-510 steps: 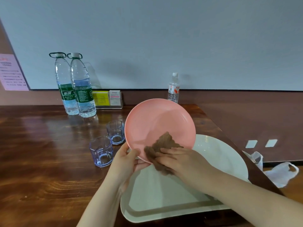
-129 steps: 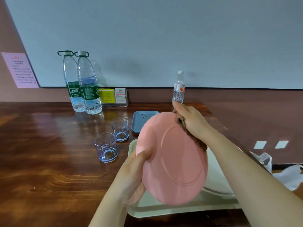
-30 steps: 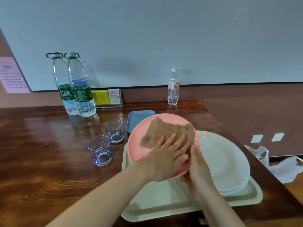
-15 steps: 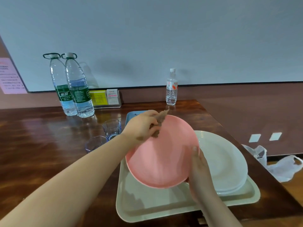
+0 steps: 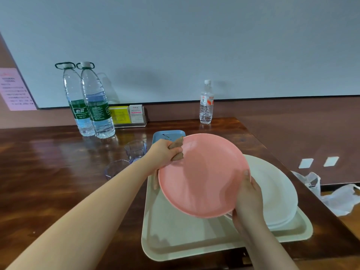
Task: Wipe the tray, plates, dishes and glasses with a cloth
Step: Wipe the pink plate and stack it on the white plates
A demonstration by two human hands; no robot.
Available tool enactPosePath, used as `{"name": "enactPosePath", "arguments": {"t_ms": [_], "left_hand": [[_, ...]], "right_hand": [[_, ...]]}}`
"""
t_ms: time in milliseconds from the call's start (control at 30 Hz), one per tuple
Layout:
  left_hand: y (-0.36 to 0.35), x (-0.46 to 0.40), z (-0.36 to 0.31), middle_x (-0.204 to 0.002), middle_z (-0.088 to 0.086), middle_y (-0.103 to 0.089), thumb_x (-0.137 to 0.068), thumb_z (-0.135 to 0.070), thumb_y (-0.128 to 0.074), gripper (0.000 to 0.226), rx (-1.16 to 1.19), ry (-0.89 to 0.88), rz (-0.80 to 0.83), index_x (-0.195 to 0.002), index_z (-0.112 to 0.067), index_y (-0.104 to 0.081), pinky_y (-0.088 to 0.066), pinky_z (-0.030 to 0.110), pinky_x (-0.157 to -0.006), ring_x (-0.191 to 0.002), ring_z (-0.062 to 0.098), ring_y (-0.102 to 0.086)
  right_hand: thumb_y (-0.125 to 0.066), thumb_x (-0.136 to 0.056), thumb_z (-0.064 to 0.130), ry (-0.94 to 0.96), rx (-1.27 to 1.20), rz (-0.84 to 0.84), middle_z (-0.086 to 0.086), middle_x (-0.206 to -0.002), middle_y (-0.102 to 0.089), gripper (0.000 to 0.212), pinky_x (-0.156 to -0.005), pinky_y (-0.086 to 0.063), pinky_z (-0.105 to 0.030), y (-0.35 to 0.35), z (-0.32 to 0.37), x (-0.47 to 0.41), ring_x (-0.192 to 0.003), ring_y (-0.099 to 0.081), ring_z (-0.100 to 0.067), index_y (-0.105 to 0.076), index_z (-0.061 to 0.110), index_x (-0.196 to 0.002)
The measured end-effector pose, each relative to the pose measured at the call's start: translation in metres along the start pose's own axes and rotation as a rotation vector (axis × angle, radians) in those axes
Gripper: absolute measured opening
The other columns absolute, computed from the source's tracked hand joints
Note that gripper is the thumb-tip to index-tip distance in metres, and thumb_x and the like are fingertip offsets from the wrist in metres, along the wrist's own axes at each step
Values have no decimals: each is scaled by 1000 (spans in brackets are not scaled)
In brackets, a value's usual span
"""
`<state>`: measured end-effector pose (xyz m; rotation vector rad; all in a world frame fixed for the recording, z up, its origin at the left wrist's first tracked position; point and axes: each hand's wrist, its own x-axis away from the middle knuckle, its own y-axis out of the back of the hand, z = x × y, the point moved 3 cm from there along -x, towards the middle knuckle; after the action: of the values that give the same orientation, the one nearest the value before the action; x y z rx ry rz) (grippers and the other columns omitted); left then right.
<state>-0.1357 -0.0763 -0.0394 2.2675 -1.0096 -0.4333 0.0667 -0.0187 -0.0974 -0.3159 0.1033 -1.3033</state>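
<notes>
A pink plate (image 5: pixel 202 176) is held tilted above the cream tray (image 5: pixel 185 236), its hollow face turned toward the camera, with both hands on its rim. The left hand (image 5: pixel 162 155) reaches in from the lower left and takes the plate's upper left edge; its grip is curled round a bunched brown cloth (image 5: pixel 177 151), which pokes out between the fingers and lies against the plate's rim. The right hand (image 5: pixel 248 199) comes up from below and has its grip closed on the plate's right edge, the thumb lying over the front of the rim and the fingers hidden behind it. On the right part of the tray sits a stack of white plates (image 5: pixel 276 193), partly covered by the pink plate and the right hand. The tray rests on a dark wooden desk (image 5: pixel 48 172) near its right end. Just behind the pink plate, on the desk, lies a small blue dish (image 5: pixel 167 134), mostly hidden by the plate's top edge and the left hand. Two clear bluish glasses stand on the desk left of the tray: one glass (image 5: pixel 135 151) beside the left wrist, and the nearer glass (image 5: pixel 115 169) partly behind the forearm. Farther back stand two large water bottles (image 5: pixel 91 102) side by side, a clear card holder (image 5: pixel 128 115) with yellow and white cards, and a small water bottle (image 5: pixel 206 103) near the wall. A white plastic bag (image 5: pixel 335 193) lies beyond the desk's right edge.
</notes>
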Motion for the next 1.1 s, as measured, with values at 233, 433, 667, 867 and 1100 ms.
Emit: {"name": "enactPosePath", "arguments": {"t_ms": [233, 433, 667, 867, 1100], "left_hand": [[-26, 23, 11, -53, -10, -58, -90, -15, -58, 30, 391, 148, -169, -61, -17, -54, -42, 26, -64, -59, 15, -52], [-87, 61, -5, -73, 0, -54, -95, 2, -36, 26, 1053, 245, -171, -89, -18, -52, -43, 26, -63, -67, 15, -50], [-49, 42, 9, -71, -1, -53, -96, -6, -43, 20, 782, 179, -244, -79, -16, -46, -42, 17, -55, -60, 8, -51], [-7, 19, -10, -66, -6, -51, -95, -3, -44, 21, 159, -172, -98, -77, -14, -46, -39, 4, -51, -58, 3, -47], [-17, 18, -33, -64, -7, -51, -93, -2, -43, 37, -6, -414, 143, -64, -26, -42, -43, 22, -66, -59, 8, -50]], "right_hand": [[-32, -100, 38, 89, -31, -177, -2, -114, -55, 40, -93, -43, -43, 5, 1, -6, -110, -52, -30, -51, 17, -129], [-29, -101, 36, 357, -55, -327, 6, -116, -53, 36, -91, -40, -29, -4, 11, 13, -107, -51, -15, -46, 21, -129], [-53, -87, 49, 205, 52, 85, 9, -108, -53, 40, -74, -46, -32, 11, 39, -18, -98, -53, -15, -43, 31, -121], [-63, -83, 42, 178, 556, 423, 3, -110, -64, 44, -79, -50, -33, 9, 98, -58, -95, -63, -15, -55, 22, -122], [-50, -93, 41, 341, 1072, 716, 11, -75, -59, 25, -57, -38, -16, -33, 95, -44, -67, -53, -5, -60, 22, -81]]}}
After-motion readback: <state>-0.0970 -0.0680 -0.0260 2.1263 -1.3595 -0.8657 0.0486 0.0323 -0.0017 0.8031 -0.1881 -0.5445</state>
